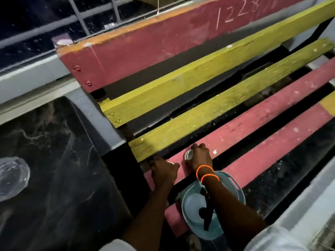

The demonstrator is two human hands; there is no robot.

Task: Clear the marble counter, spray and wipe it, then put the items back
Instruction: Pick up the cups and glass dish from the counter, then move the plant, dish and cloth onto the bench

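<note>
The dark marble counter (54,160) fills the lower left, dusty and streaked. A clear glass dish (12,176) rests on its left edge. Both my hands reach onto a red slat of the painted wooden bench (253,124) beside the counter. My right hand (200,157), with orange bands on the wrist, is closed around a small silver cup (188,154). My left hand (164,172) covers a second small round metal item (170,162), only its rim showing. A light blue plate (197,214) with handles lies on the bench under my right forearm, something dark lying in it.
The bench has red and yellow slats with dark gaps between them. A grey ledge (94,113) separates counter and bench. A barred window (54,24) runs along the top left. A pale wall edge (308,205) is at lower right.
</note>
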